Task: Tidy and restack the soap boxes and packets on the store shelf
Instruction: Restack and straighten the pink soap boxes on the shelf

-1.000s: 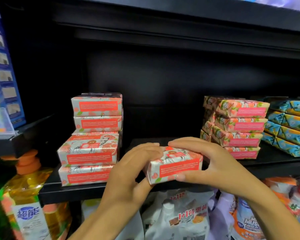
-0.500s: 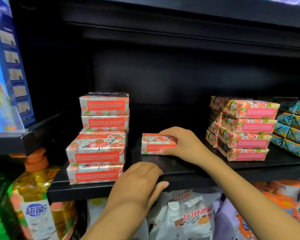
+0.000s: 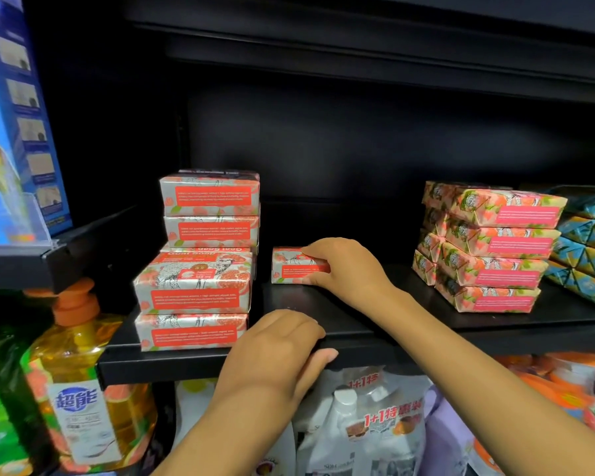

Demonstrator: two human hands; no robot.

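**Right hand holds a single soap box at mid-shelf**

Head view: the right hand (image 3: 347, 269) reaches in over the black shelf (image 3: 358, 324) and grips one soap box (image 3: 291, 266) by its right end. Its fingers (image 3: 320, 249) are curled over the top edge and the thumb is tucked against the lower front. The box lies flat on the shelf towards the back, just beside the left stacks and well apart from the packets on the right.

The left hand (image 3: 275, 352) rests on the front edge of the shelf. Its fingers are loosely curled and hold nothing, and the thumb lies along the lip.

To the left, a front stack of red-and-silver boxes (image 3: 193, 304) stands two high. Behind it is a taller back stack (image 3: 210, 207) of the same boxes. To the right are four layers of pink-labelled packets (image 3: 495, 249), set at an angle, with blue packets (image 3: 591, 249) touching them at the frame edge.

Below the shelf are a yellow pump bottle (image 3: 79, 372) and white refill pouches (image 3: 375, 424). A blue carton (image 3: 21, 115) stands on a higher ledge at far left.
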